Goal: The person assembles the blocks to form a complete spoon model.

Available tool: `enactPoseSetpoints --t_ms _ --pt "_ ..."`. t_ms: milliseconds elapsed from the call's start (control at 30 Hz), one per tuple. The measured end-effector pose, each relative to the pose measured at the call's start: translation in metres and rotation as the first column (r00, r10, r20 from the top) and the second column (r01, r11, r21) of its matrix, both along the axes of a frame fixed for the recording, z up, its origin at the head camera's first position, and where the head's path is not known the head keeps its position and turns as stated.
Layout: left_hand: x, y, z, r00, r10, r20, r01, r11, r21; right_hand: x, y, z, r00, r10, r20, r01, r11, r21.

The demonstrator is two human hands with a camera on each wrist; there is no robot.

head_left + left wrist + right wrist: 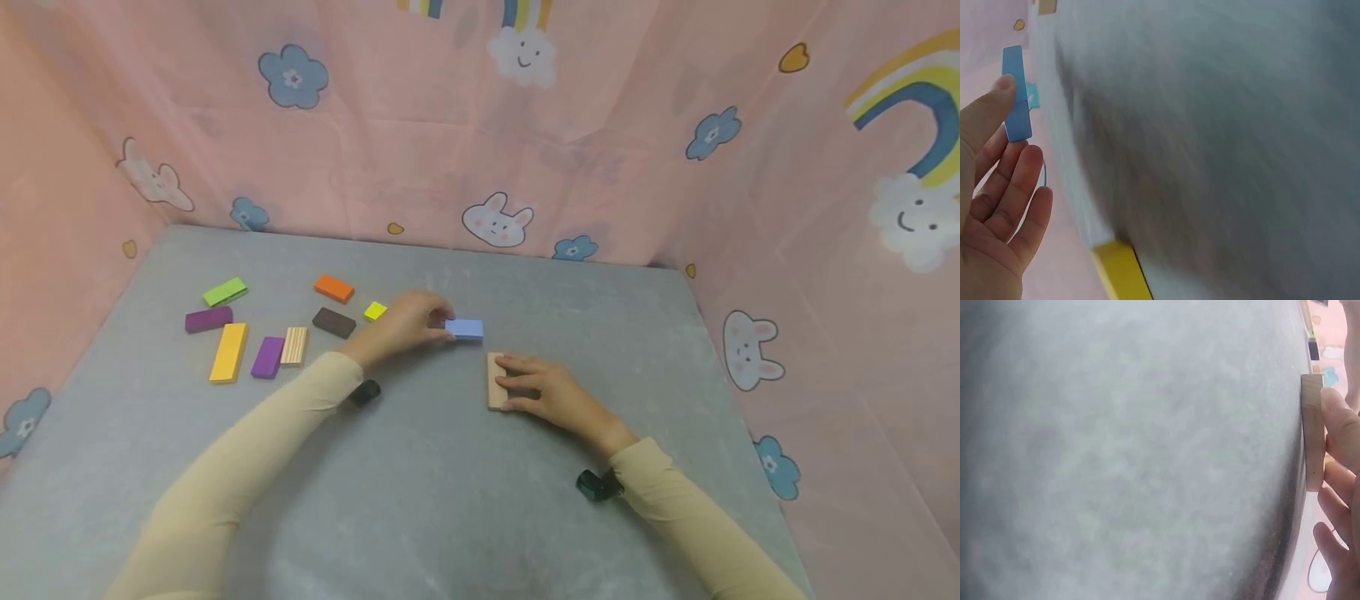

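Note:
My left hand (442,323) pinches the end of a light blue block (467,328) lying on the grey table (450,500). In the left wrist view the thumb and fingers (1019,169) close on the blue block (1016,94). Just in front of it, my right hand (504,383) holds a plain wooden block (493,379) flat on the table, index finger at its far end and thumb at its near end. The right wrist view shows the wooden block (1313,431) edge-on with fingertips (1342,425) against it.
Several loose blocks lie at the left: green (225,292), orange (333,288), dark purple (208,319), long yellow (228,352), purple (267,357), striped wood (294,346), dark brown (333,322), small yellow (375,311). Pink patterned curtains wall the table on three sides.

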State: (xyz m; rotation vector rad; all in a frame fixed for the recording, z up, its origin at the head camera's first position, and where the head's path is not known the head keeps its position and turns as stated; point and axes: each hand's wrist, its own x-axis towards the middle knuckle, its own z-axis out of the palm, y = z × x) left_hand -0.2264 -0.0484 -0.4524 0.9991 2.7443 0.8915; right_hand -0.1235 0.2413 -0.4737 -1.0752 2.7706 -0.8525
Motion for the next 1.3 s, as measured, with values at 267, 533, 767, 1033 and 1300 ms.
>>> enactPoseSetpoints --t_ms 267,533,767,1033,1300 --pt "-0.004 0.029 -0.01 0.999 -0.048 -0.021 0.047 0.998 -0.046 0.001 -0.001 -0.001 0.997 0.031 -0.077 -0.03 0.999 0.016" --pt "0.002 0.044 -0.012 0.997 -0.077 0.015 0.078 0.995 -0.058 0.0 0.001 -0.003 0.994 0.03 -0.107 -0.029 1.0 0.01" --pt "0.002 0.049 -0.017 0.996 -0.091 0.012 0.091 0.995 -0.048 -0.001 0.0 -0.004 0.995 0.025 -0.097 -0.025 1.0 0.003" --pt "0.004 0.051 -0.013 0.995 -0.095 0.016 0.096 0.994 -0.049 -0.001 0.0 -0.003 0.996 0.021 -0.084 -0.022 1.0 -0.009" --pt "0.005 0.051 -0.013 0.994 -0.105 0.026 0.107 0.991 -0.079 -0.001 -0.001 -0.001 0.996 0.016 -0.09 -0.017 1.0 -0.009"
